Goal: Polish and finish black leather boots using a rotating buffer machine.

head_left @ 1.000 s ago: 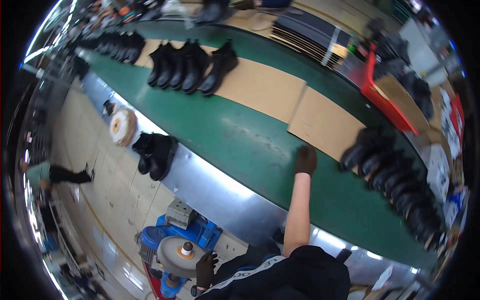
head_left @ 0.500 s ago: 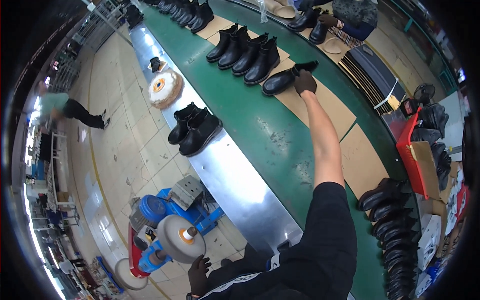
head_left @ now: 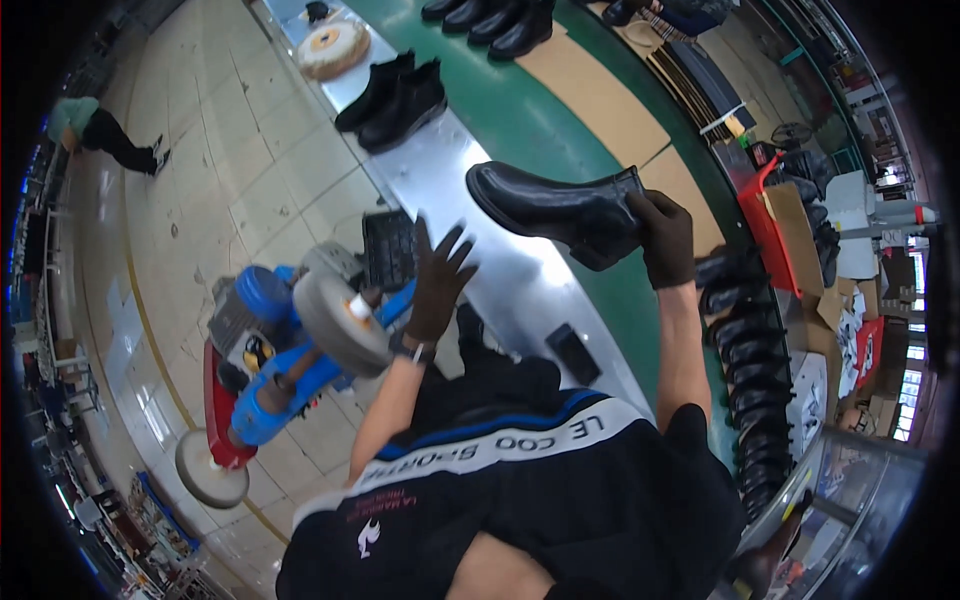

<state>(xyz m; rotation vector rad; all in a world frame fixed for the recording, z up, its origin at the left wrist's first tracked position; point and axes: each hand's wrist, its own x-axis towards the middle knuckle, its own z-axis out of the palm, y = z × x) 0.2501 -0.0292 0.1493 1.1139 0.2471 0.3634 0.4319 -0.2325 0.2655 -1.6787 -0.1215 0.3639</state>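
Note:
My right hand [head_left: 667,238], in a dark brown glove, grips a black ankle boot [head_left: 545,205] by its shaft. The boot hangs in the air on its side above the metal ledge, its toe pointing left. My left hand [head_left: 437,280], gloved the same way, has its fingers spread and holds nothing. It is raised near the grey wheel of a blue polishing machine [head_left: 345,310], apart from the boot. A pair of black boots [head_left: 400,105] stands farther along the ledge.
The shiny metal ledge [head_left: 440,170] borders a green conveyor [head_left: 590,110] with cardboard sheets [head_left: 600,90]. Several boots [head_left: 500,22] stand at the far end; more black boots [head_left: 755,400] line the right. A fluffy buffing wheel [head_left: 333,50] and a phone [head_left: 573,352] lie on the ledge. A person walks far left.
My right hand has lifted the boot off the cardboard and brought it nearer to me. My left hand has risen from low beside the machine, fingers spread. The view has turned downward.

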